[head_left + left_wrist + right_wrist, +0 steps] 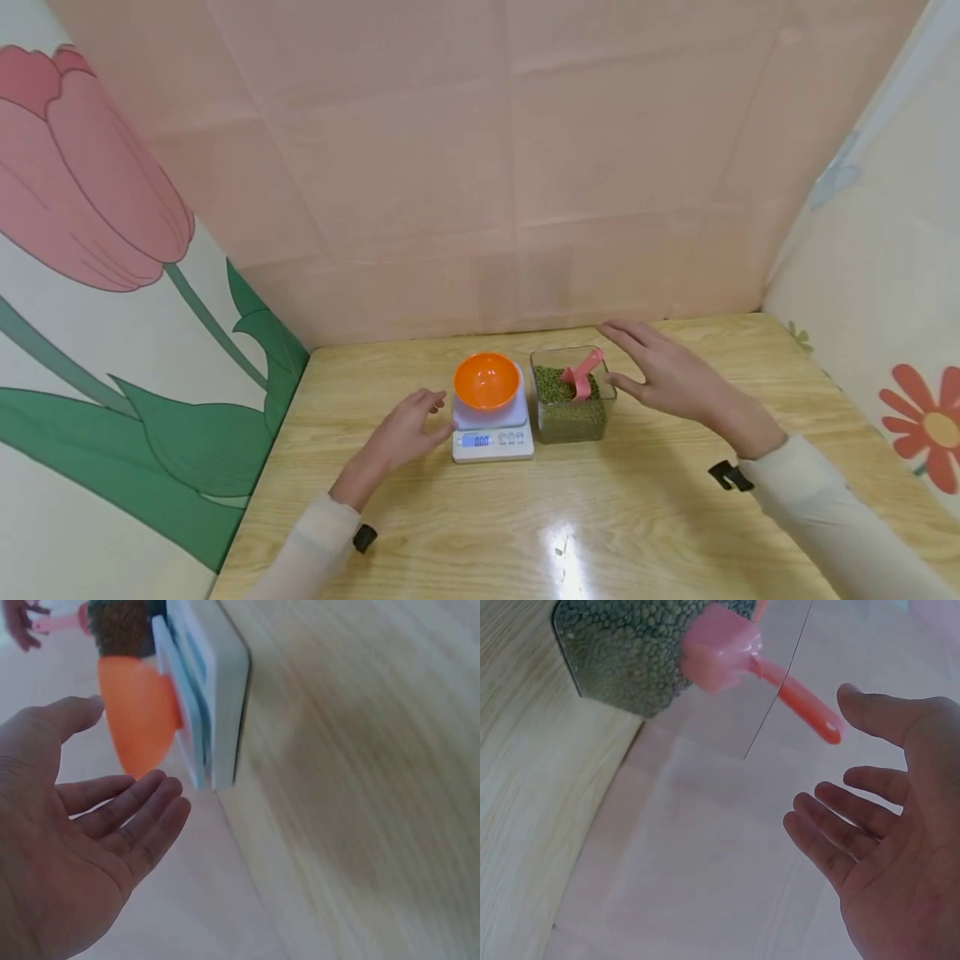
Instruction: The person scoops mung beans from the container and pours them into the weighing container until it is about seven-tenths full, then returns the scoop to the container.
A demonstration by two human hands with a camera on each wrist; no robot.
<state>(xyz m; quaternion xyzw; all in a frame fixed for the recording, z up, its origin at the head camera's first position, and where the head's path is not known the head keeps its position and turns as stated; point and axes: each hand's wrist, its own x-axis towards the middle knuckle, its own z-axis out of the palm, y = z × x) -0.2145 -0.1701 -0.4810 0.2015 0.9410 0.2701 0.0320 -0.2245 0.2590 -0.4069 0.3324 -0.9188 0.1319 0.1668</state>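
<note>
An orange bowl (pixel 486 382) sits on the platform of a white kitchen scale (pixel 492 450), whose display reads 0.00. Just left of both is my left hand (pixel 405 429), fingers relaxed and holding nothing; in the left wrist view its fingertips are near the bowl (pixel 139 716). Right of the scale stands a clear square container (pixel 572 423) partly filled with green beans (pixel 551 385). A pink scoop (pixel 581 375) rests in the beans with its handle slanting up to the right. My right hand (pixel 667 371), empty with fingers spread, hovers beside the handle (pixel 802 709).
A light wood table (pixel 480 517) carries everything. Behind it rises a pink-beige covering (pixel 480 208). At the left is a panel with a painted tulip (pixel 90 167), and a panel with a red flower (pixel 930 425) stands at the right.
</note>
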